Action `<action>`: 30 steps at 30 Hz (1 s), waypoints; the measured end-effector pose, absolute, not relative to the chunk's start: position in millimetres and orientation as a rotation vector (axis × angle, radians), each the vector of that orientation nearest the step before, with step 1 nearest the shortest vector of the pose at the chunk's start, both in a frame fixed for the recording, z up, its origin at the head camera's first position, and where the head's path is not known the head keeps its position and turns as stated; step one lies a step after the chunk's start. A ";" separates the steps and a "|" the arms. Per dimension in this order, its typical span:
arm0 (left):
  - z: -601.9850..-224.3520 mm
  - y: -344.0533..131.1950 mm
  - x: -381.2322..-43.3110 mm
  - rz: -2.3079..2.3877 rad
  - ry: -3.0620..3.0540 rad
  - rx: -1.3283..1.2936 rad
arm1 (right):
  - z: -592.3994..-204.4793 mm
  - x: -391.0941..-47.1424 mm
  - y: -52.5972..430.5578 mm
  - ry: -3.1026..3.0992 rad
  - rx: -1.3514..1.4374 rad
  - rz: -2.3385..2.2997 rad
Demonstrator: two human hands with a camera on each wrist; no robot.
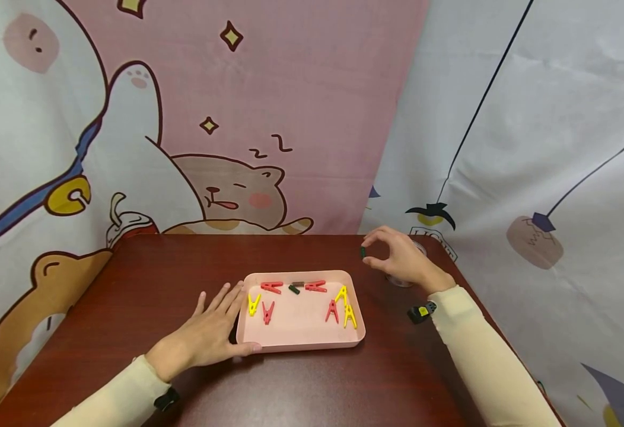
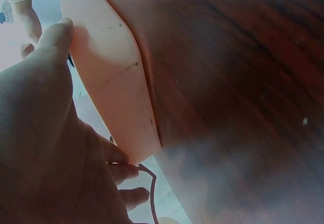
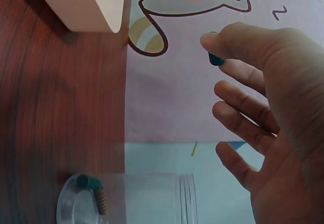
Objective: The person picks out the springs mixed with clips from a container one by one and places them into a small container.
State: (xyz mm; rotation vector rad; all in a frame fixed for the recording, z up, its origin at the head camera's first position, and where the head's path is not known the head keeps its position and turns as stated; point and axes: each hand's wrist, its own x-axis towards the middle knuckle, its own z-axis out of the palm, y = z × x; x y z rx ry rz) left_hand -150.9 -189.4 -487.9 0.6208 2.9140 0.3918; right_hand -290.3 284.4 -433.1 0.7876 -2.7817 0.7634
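Closest are two cream sleeves reaching over a shiny red-brown table. The left hand has its fingers spread out, touching the left side of a shallow pink tray, with its thumb on the near rim. I see the right hand pinching a tiny dark green coiled spring between thumb and finger, up in the air, right of the tray. Near that hand stands a clear round jar with two springs inside. Red clips and yellow clips lie in the tray, with two more springs.
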 end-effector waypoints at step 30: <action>-490.6 -190.2 -152.7 0.356 2.943 0.636 | -444.5 -285.8 331.2 -2.722 0.660 0.726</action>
